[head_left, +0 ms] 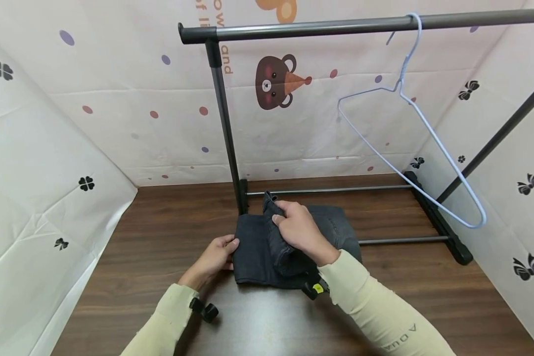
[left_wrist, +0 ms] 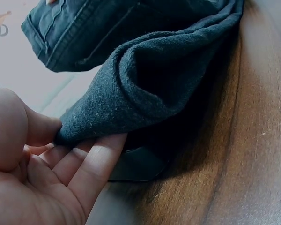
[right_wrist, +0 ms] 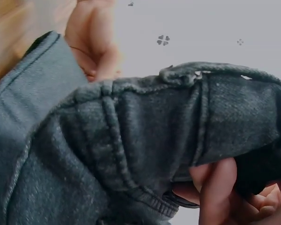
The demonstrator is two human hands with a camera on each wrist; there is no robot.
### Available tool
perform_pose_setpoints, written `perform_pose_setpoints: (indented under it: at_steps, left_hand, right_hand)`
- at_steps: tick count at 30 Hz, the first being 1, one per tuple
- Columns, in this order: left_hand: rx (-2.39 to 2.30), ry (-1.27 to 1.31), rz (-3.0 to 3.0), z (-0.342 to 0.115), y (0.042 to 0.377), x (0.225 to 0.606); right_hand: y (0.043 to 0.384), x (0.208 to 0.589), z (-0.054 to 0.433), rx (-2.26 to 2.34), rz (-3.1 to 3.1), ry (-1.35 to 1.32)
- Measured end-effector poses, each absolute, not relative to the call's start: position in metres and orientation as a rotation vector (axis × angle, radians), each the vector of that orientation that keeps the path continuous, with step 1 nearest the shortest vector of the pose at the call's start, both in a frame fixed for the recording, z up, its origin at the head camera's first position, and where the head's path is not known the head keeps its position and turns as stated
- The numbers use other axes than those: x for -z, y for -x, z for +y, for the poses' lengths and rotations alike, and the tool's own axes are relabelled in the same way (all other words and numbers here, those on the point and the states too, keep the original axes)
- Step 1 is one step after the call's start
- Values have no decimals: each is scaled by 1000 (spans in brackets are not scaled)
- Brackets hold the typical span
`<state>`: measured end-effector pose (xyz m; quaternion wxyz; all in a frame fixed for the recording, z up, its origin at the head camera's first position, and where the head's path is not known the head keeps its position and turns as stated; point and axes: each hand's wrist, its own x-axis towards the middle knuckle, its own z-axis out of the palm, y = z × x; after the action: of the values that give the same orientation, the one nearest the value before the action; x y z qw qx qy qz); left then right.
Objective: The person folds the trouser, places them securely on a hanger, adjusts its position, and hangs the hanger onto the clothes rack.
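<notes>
Dark denim jeans (head_left: 254, 254) lie folded on the wooden surface, one part lifted and turned back over the rest. At their left edge my left hand (head_left: 217, 254) pinches the cloth, thumb above and fingers underneath, as the left wrist view shows beside a rolled fold (left_wrist: 126, 89). My right hand (head_left: 300, 230) grips the raised waistband part, whose belt loops and seams (right_wrist: 113, 136) show close up in the right wrist view. The right thumb and fingers (right_wrist: 218, 185) are curled over the band. Under my right forearm, part of the jeans is hidden.
A dark metal clothes rack (head_left: 320, 30) stands behind the jeans, its left post (head_left: 224, 118) just beyond them. From its top bar hangs a light blue hanger (head_left: 436, 136). Low rails (head_left: 405, 241) cross the wooden surface (head_left: 160, 222). Patterned white sheets (head_left: 129, 128) enclose the sides.
</notes>
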<state>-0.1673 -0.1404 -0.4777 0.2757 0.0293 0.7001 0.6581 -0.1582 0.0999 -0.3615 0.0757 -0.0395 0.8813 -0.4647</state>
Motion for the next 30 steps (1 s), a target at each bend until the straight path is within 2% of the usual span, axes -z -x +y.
perform_pose_setpoints:
  at_steps: [11, 16, 21, 25, 30]
  left_hand:
    - [-1772, -11, 1956, -136, 164, 473]
    - [-1799, 39, 2037, -128, 159, 465]
    - [-1688, 32, 2216, -117, 160, 458]
    - [-1618, 41, 2262, -112, 162, 457]
    - [-1620, 8, 2248, -113, 162, 461]
  right_hand:
    - [151, 396, 71, 1221, 2726, 230]
    - [144, 409, 68, 1048, 2657, 444]
    - [125, 403, 91, 926, 2517, 645]
    - [98, 401, 124, 767, 2618, 649]
    - [68, 417, 172, 445, 2811, 558]
